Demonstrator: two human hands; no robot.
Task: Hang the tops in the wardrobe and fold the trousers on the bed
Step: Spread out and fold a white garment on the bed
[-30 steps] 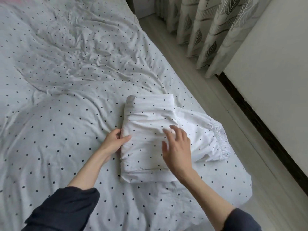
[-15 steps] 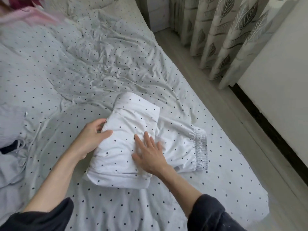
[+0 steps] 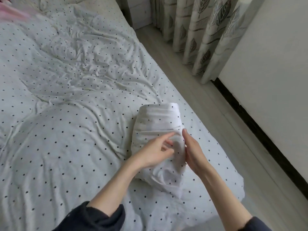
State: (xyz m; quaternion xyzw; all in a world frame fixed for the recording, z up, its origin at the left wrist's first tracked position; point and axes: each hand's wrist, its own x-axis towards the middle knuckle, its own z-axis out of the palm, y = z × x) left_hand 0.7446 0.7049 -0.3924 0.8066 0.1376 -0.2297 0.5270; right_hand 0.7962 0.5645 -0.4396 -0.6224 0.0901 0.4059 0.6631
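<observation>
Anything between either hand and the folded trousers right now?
Nothing visible. The left hand lies on top of the trousers, and the right hand presses flat against their right side. The bundle sits on the bed.

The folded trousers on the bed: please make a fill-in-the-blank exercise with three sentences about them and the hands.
1. The folded trousers lie on a bed cover patterned with small dark ____.
2. The ____ hand stands flat against the bundle's side nearest the floor.
3. The left hand rests on ____ of the bundle.

Missing words: dots; right; top
</observation>
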